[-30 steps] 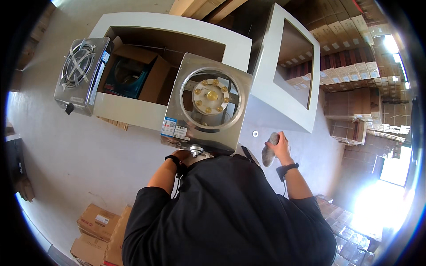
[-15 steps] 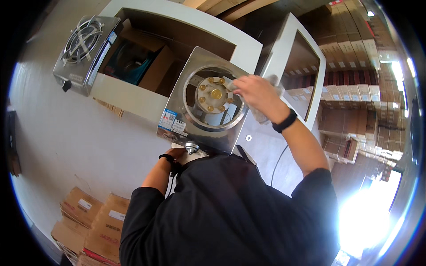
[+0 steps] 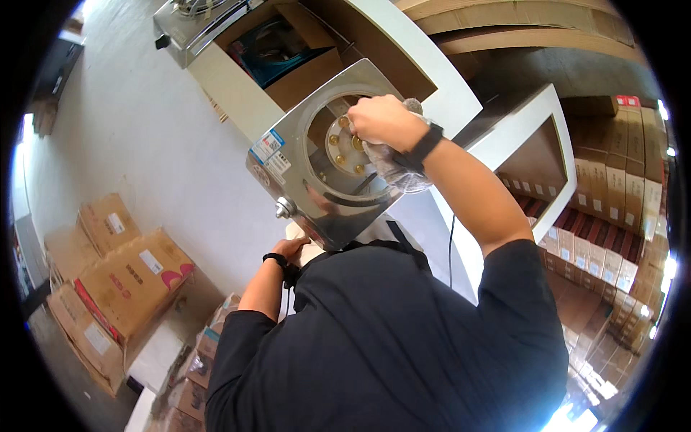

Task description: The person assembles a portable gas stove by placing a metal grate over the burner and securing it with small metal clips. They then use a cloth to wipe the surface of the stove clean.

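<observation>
A stainless steel gas stove [image 3: 345, 222] sits tilted in front of me, with a round opening around a burner head [image 3: 338, 155] dotted with brass-coloured nozzles. My right hand [image 3: 386, 124] is closed on a crumpled grey cloth [image 3: 399, 173] over the right side of that opening, covering part of the burner. At the stove's near left corner, below its metal knob [image 3: 286, 208], my left hand [image 3: 292, 249] rests against a cream-coloured piece [image 3: 311, 252]. Its fingers are mostly hidden, so its grip is unclear.
Behind the stove stands a white-framed unit [image 3: 234, 90] with an open carton [image 3: 309, 79] inside and a second stove [image 3: 194, 29] on its far left. Cardboard boxes [image 3: 133, 288] are stacked at the left. Stacked cartons [image 3: 626, 173] fill the right, beyond a white frame [image 3: 561, 158].
The view has turned, shifting the surroundings. My right hand and the cloth have moved inward over the burner, covering more of it. My left hand stays by the stove's near left corner.
</observation>
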The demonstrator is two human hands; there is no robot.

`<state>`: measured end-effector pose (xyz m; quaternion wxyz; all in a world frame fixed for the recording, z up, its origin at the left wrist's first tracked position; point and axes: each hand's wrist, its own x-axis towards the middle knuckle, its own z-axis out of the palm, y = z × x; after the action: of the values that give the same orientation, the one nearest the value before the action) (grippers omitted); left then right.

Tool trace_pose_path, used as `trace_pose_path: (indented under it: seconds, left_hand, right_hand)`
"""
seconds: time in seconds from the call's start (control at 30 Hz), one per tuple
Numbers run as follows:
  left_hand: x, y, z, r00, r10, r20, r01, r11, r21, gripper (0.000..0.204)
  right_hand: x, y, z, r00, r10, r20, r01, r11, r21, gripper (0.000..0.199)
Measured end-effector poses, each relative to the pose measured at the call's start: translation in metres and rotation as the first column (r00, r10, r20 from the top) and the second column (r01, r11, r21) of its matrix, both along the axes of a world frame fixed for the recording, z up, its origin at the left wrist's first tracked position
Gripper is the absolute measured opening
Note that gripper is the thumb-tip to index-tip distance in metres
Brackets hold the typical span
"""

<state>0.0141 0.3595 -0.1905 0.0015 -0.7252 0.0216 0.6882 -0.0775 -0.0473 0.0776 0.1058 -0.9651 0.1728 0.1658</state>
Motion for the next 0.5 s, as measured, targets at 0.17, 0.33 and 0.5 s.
trace_pose_path:
  seconds: [0.17,0.33,0.5]
  left_hand:
    - [-0.043,0.008,0.016,0.979,0.17,0.115,-0.159,0.983,-0.094,0.056]
    - [-0.07,-0.02,0.075,0.959,0.246,0.144,-0.245,0.969,-0.022,0.058]
    - [-0.081,0.017,0.024,0.965,0.259,0.041,-0.244,0.944,-0.22,0.062]
  right_hand:
    - [0.018,0.009,0.006,0.997,0.065,0.048,-0.062,0.996,-0.065,0.016]
    - [0.013,-0.008,-0.007,0.997,0.077,0.017,-0.077,0.997,0.027,0.016]
    - [0.008,0.004,-0.003,0.993,0.093,0.067,-0.093,0.996,-0.005,0.016]
